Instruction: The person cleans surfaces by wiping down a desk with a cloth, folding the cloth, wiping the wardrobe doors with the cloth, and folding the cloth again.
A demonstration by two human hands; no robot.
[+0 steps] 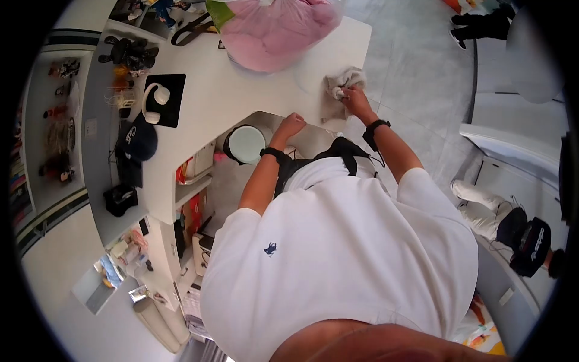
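My right hand (pixel 356 101) is closed on a crumpled greyish-beige cloth (pixel 335 110), which lies on the right end of the white desk (pixel 211 99). Part of the cloth spreads flat beneath the fingers and hangs near the desk's edge. At the front edge of the desk, my left hand (pixel 292 125) is curled into a loose fist, and nothing shows in it. Ahead of both hands sits a clear plastic bag (pixel 280 36) with something pink and soft inside.
White headphones (pixel 153 104) rest on a black mat (pixel 175 90) at the left, near a dark cap (pixel 139 140). Under the desk stands a round bin (pixel 246 145) with a pale top. Someone's legs (pixel 485 27) appear at the far right.
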